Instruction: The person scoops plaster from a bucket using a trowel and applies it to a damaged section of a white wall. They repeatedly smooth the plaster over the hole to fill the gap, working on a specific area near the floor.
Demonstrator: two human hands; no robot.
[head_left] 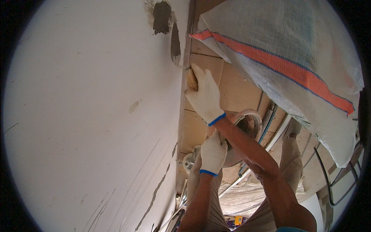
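Two-thirds of the frame, left side, was one big white plastered wall (85, 116), scuffed, with grey streaks low down and a wet dark-grey mortar patch (161, 17) at the top centre. Upper right held a large white woven plastic sack with an orange stripe edged in blue (286, 65), draped over the edge and hanging down toward the right rim. Between them ran a surface of beige square tiles (232, 89) along the wall's edge, centre of frame. Lower centre: a round pale plastic bucket (247, 120) with mortar residue, partly hidden behind the forearm, with tubes and rods beyond it at lower right.

Right hand (205, 98), in a white knit glove with a blue cuff, was curled tight around a small tan wooden tool handle (191, 79), centre-top, where tile meets wall. Its thin grey metal blade (176, 44) lay against the wall just below the mortar patch; whether it was flat to the plaster, couldn't tell. Left hand (212, 152), same glove, sat lower centre with fingers pressed together, knuckles up; couldn't tell if it held anything.

Judgement: tool looked light and stiff, the blade thin and slightly springy, slippery once wet with mortar. Best gripped on the wooden handle, not the blade.
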